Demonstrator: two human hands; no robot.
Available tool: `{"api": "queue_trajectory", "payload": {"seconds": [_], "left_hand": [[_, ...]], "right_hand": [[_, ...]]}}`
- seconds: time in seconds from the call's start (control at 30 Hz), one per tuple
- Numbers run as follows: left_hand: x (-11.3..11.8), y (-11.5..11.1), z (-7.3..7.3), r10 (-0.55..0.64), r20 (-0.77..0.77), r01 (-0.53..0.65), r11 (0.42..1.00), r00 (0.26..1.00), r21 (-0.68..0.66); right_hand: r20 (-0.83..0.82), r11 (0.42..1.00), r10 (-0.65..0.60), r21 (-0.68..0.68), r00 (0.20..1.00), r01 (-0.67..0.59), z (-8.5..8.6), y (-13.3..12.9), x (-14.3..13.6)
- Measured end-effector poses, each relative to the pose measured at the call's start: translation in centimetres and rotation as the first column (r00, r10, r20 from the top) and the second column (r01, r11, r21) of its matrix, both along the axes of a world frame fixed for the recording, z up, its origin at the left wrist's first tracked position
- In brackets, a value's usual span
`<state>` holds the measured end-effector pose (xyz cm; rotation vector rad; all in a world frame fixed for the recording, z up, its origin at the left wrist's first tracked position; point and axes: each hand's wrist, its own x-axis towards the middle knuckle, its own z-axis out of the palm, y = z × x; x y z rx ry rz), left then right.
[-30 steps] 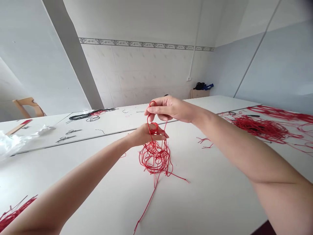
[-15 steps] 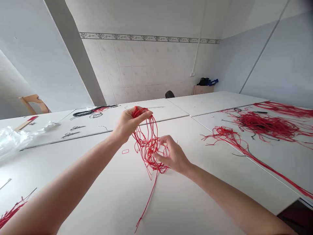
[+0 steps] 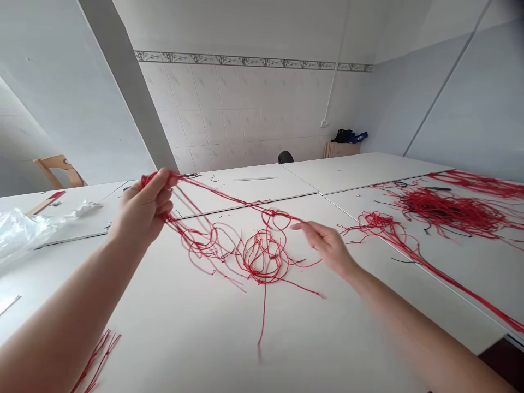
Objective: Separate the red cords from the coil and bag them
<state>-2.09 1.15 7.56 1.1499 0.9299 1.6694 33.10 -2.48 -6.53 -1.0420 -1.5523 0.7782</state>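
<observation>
My left hand (image 3: 149,199) is closed round a bundle of red cords (image 3: 196,243), whose loops hang below it and trail down toward the table. Between my two hands a strand of red cord (image 3: 229,196) runs taut, with small loops near its right end. The fingertips of my right hand (image 3: 325,240) pinch that end. Under the strand, a loose coil of red cord (image 3: 264,259) lies on the white table (image 3: 196,344). One tail of it points toward me, another to the right.
On the right lie a tangled heap of red and black cords (image 3: 446,210) and a long red bundle (image 3: 446,278). Red cord ends (image 3: 98,355) show beside my left forearm. Crumpled clear plastic (image 3: 24,234) sits at the left, near a red-tipped wooden strip (image 3: 47,202).
My hands have moved apart, the left one outward to the left and the right one to the right. My right fingers have closed on cord, and a strand is now stretched between the hands.
</observation>
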Motion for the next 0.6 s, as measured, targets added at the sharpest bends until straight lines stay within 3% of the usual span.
{"api": "queue_trajectory", "payload": {"seconds": [0.07,0.13,0.23,0.37,0.47,0.5,0.53,0.6], "left_hand": [[-2.8,0.2,-1.3,0.020,0.094,-0.012,0.996,0.995,-0.089],[-5.2,0.5,-2.7,0.061,0.158,-0.037,0.989,0.986,-0.146],[-7.0,0.9,-4.4,0.028,0.126,0.007,0.964,0.992,-0.266],[-5.6,1.6,-5.0,-0.104,-0.009,0.095,0.941,0.995,-0.325],[-3.1,2.5,-4.0,-0.149,-0.047,0.129,0.949,0.988,-0.288],[-2.2,2.8,-3.5,-0.166,-0.051,0.147,0.953,0.985,-0.266],[-1.4,3.2,-2.9,-0.185,-0.055,0.167,0.956,0.981,-0.239],[-0.1,3.7,-1.5,-0.223,-0.059,0.209,0.960,0.973,-0.184]], "right_hand": [[-0.158,0.992,-0.126,-0.014,0.979,0.125,0.5,0.1,3.2],[-0.402,0.960,-0.266,-0.027,0.876,0.278,0.8,0.4,6.4],[-0.509,0.884,-0.396,0.014,0.764,0.467,2.3,0.9,10.9],[-0.438,0.831,-0.465,0.084,0.769,0.550,7.3,2.8,16.0],[-0.266,0.677,-0.668,0.172,0.695,0.716,11.3,5.3,19.4],[-0.150,0.631,-0.734,0.208,0.662,0.747,12.1,6.0,20.3],[-0.098,0.627,-0.751,0.206,0.653,0.751,12.4,6.6,21.0],[0.000,0.678,-0.727,0.161,0.687,0.718,11.6,7.2,21.7]]}}
